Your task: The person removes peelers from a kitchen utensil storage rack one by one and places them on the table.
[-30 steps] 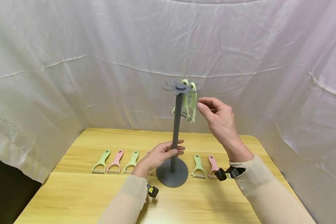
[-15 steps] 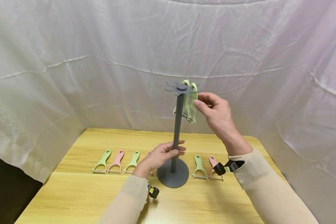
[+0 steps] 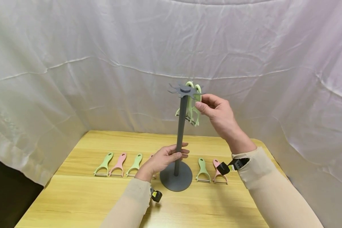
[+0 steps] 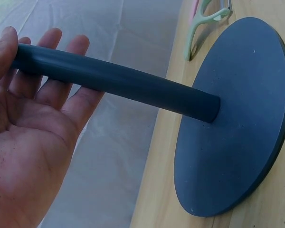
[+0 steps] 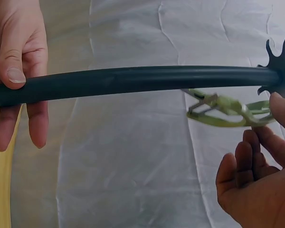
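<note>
A dark grey stand [image 3: 181,122] rises from a round base [image 3: 171,182], with a ring of hooks [image 3: 185,89] on top. My left hand [image 3: 161,159] holds its pole low down, thumb in front and fingers behind; in the left wrist view the pole [image 4: 118,83] crosses the fingers. Two light green peelers hang from hooks on the far right side. My right hand [image 3: 220,115] pinches the handle of the nearer peeler [image 3: 197,118] between thumb and index finger. The other peeler [image 3: 189,84] hangs just left of it, partly behind the pole.
On the wooden table [image 3: 82,202], left of the stand, lie a green peeler [image 3: 105,164], a pink one [image 3: 119,164] and another green one [image 3: 136,164]. Right of it lie a green peeler [image 3: 201,167] and a pink peeler [image 3: 215,162]. A pale curtain [image 3: 131,95] encloses the table.
My right hand has moved left from beside the hanging peelers and now pinches the nearer one, which overlaps its thumb. The left hand keeps its hold on the pole.
</note>
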The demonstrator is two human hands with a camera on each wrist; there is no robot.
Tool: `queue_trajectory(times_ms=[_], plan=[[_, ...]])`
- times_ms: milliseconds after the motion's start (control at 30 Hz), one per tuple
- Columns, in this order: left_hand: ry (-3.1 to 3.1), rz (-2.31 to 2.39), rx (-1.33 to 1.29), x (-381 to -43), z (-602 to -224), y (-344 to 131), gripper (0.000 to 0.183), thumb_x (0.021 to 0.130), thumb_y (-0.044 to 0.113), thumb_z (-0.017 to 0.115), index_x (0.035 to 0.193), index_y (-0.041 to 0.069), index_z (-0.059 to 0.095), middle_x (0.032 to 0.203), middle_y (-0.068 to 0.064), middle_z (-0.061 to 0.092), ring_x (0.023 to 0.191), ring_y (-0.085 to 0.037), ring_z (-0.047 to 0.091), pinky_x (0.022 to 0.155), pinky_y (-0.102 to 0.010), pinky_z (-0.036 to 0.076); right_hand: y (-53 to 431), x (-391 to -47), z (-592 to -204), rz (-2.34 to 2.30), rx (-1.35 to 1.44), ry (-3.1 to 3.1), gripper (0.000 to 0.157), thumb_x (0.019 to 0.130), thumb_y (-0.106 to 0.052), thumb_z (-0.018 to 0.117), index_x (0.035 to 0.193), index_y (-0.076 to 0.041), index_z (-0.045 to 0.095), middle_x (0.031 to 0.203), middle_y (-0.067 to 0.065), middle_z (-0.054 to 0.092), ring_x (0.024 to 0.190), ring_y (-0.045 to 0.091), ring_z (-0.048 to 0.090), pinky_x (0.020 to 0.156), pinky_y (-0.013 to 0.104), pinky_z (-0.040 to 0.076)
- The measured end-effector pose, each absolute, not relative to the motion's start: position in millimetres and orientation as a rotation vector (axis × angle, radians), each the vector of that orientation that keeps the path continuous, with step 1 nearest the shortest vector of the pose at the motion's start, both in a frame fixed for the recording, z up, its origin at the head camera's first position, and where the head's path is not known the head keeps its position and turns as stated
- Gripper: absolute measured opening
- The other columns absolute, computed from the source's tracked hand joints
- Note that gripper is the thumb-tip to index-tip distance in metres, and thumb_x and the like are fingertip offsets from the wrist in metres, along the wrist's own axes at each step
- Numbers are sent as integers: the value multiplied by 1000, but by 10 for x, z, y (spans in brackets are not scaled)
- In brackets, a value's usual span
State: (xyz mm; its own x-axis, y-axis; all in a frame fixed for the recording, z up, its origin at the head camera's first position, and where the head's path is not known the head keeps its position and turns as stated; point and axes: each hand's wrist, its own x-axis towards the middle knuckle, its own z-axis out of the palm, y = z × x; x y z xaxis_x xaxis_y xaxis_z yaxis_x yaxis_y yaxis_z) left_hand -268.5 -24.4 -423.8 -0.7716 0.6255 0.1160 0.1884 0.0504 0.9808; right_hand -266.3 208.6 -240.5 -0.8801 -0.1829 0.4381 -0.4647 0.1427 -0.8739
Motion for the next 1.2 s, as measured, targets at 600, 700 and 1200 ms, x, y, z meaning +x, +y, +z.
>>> queue_trajectory(times_ms=[600, 700, 1200], plan=[[1986, 1778, 801, -2680, -4229, -240, 48, 112, 19, 55, 159, 21, 49, 149, -15, 62, 136, -27, 63, 116, -46, 47, 2173, -2803, -2468, 2227, 924, -2020, 20, 104, 0, 62, 110, -14, 73, 107, -2, 73, 105, 13, 66, 90, 28, 54], [1982, 1779, 800, -2680, -4225, -239, 48, 112, 18, 55, 159, 20, 49, 150, -16, 61, 136, -28, 63, 117, -46, 47, 2178, -2810, -2465, 2237, 922, -2017, 19, 104, -1, 63, 110, -15, 73, 107, -2, 72, 105, 13, 66, 90, 27, 54], [1985, 1774, 798, -2666, -4207, -220, 48, 112, 20, 55, 159, 20, 49, 150, -17, 61, 136, -27, 63, 116, -44, 47, 2206, -2826, -2475, 2227, 923, -1985, 15, 103, -2, 65, 110, -12, 73, 103, -2, 75, 103, 15, 67, 92, 27, 54]])
